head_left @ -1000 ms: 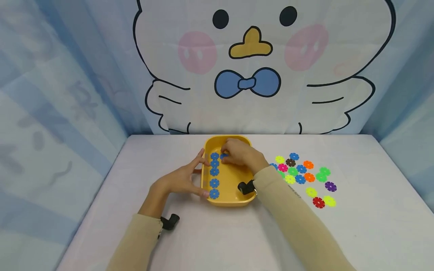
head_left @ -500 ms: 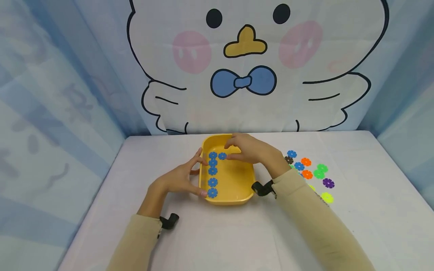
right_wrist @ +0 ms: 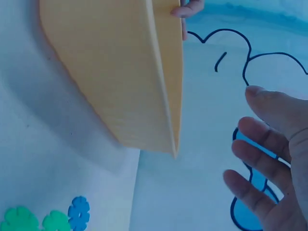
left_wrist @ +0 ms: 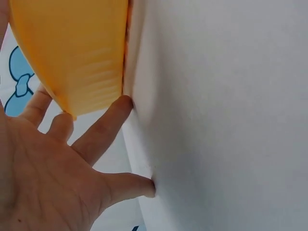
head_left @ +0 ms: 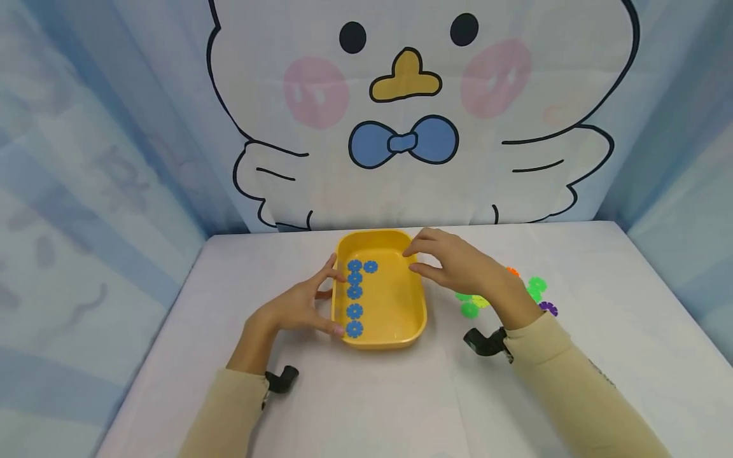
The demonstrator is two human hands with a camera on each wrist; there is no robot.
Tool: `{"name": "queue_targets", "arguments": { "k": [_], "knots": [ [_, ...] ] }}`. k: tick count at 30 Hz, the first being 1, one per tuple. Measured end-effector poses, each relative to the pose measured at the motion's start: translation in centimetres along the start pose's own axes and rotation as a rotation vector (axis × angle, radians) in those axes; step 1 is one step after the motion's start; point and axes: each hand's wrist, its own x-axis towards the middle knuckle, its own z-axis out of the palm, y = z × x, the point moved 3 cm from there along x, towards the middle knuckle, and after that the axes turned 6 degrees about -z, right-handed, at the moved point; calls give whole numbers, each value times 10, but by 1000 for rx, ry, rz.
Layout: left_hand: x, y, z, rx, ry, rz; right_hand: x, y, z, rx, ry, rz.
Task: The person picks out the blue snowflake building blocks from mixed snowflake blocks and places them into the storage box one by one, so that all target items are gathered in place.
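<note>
A yellow tray (head_left: pixel 395 305) lies on the table, with several blue flower-shaped plastic discs (head_left: pixel 354 311) in a column along its left side. One more blue disc (head_left: pixel 370 267) lies right of the column's far end. My left hand (head_left: pixel 300 305) holds the tray's left rim, thumb near the front corner and other fingers spread farther back. In the left wrist view, two of its fingers (left_wrist: pixel 108 127) reach down the outside of the tray wall. My right hand (head_left: pixel 458 261) is over the tray's right rim, fingers loosely bent and apart, holding nothing.
Loose flower discs lie on the table right of the tray, including green (head_left: pixel 469 310), yellow (head_left: pixel 480 301) and purple (head_left: pixel 548 308) ones; my right forearm hides others. A curtain (head_left: pixel 401 191) with a cartoon print hangs behind the table.
My right hand has let go of the blue disc at the top of the tray and moved right to the rim. The left hand keeps its hold on the tray.
</note>
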Motion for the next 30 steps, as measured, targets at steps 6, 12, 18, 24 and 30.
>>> {"name": "queue_targets", "arguments": {
  "k": [6,12,18,24,30],
  "knots": [
    [-2,1,4,0,20,30,-26,18,-6,-30,164,-49],
    [-2,-2,3,27,30,17,-49,32,-11,-60,235,-34],
    [-1,-4,2,20,26,15,-61,38,-10,-78,219,7],
    [-2,-3,2,4,22,21,-74,43,-7,-89,201,39],
    [-1,-4,3,6,16,22,-87,52,-5,-115,202,54]
  ]
}}
